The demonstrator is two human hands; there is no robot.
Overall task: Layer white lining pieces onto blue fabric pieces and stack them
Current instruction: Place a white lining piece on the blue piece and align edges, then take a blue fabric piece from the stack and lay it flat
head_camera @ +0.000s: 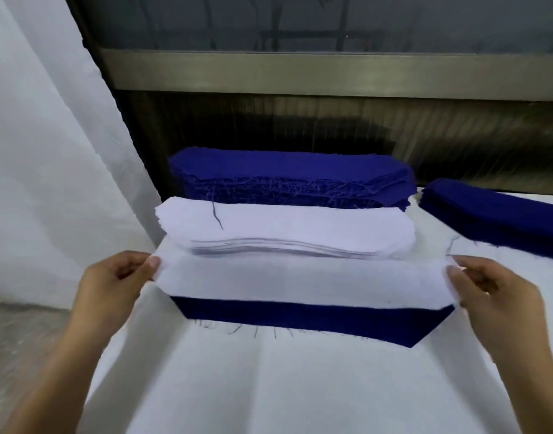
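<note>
Much left: pinching white lining piece (300, 285) in left hand (112, 286), right hand (503, 302), over blue fabric piece (300, 319); thick lining stack (284, 227) waiting.

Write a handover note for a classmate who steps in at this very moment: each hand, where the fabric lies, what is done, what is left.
Left hand pinches the left end of the white lining piece; right hand pinches its right end.
The lining is stretched over the blue fabric piece on the table; the blue's near edge shows uncovered.
Behind: white lining stack, then tall blue stack; a lower blue stack lies at right.
Done: one lining is off its stack and over a blue piece.
Left: align it, lay it flat, stack the pair, repeat.
</note>
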